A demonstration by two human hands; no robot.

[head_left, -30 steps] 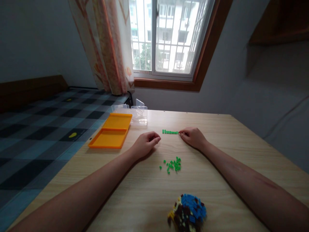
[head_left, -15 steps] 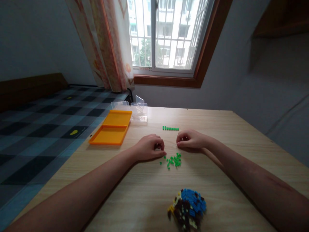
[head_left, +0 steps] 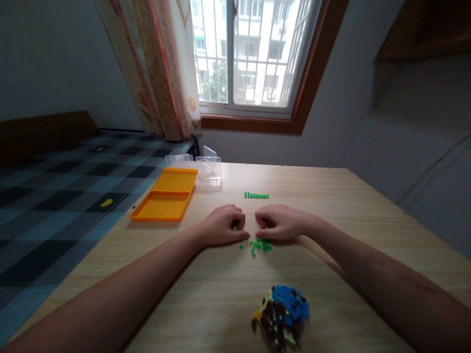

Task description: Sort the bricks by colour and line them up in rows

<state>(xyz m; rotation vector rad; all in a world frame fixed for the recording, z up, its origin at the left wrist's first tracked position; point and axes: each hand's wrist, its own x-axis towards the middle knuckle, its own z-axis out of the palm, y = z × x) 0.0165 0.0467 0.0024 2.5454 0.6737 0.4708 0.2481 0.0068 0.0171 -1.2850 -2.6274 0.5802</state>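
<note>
My left hand (head_left: pixel 225 225) rests on the table with its fingers curled in and its thumb stretched along the wood, at the left of a small pile of green toy bricks (head_left: pixel 263 245). From the right, my right hand (head_left: pixel 278 222) reaches the pile's far edge, thumb tip at the bricks and fingers bent inward. Whatever either hand may hold is hidden or too small to name. Beyond both hands, a neat row of green bricks (head_left: pixel 256 195) lies on the table. A single green brick (head_left: pixel 241 247) sits a little left of the pile.
Closer to me is a mixed heap of blue, brown, yellow and cream bricks (head_left: pixel 285 314). An open orange case (head_left: pixel 158 206) lies at the left of the table (head_left: pixel 206 294), with clear plastic boxes (head_left: pixel 209 171) behind it. A bed (head_left: pixel 73 191) adjoins the left side.
My right hand has moved left and nearer to me, down to the far edge of the green pile. My left hand stays about where it was. The whole view has shifted slightly.
</note>
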